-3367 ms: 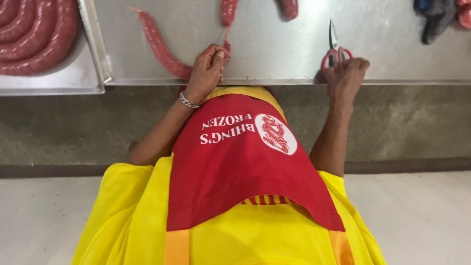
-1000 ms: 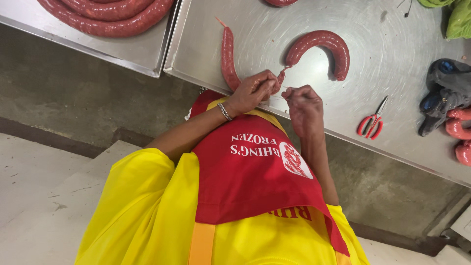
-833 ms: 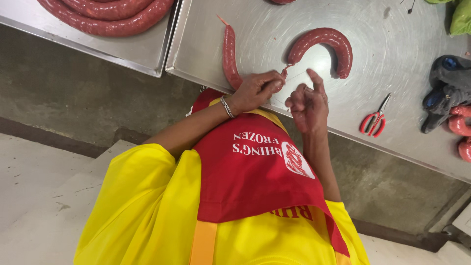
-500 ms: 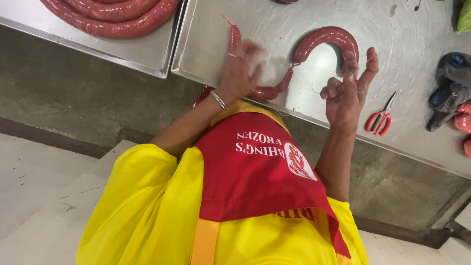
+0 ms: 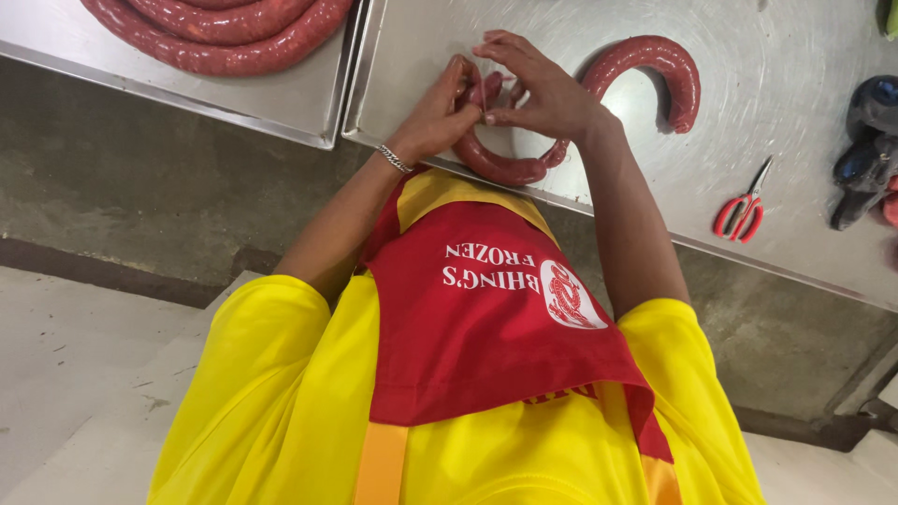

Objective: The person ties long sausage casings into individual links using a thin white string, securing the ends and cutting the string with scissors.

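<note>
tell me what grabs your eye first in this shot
Both hands meet at the near edge of the steel table: the left hand and right hand pinch the end of a curved red sausage link. A second curved sausage lies just beyond to the right, red-handled scissors lie further right, and thick sausage coils fill the tray on the left.

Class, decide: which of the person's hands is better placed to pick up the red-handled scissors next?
Right. The right hand and left hand both grip the curved sausage, but the scissors lie on the right hand's side of the steel table; the left would likely have to cross over.
</note>
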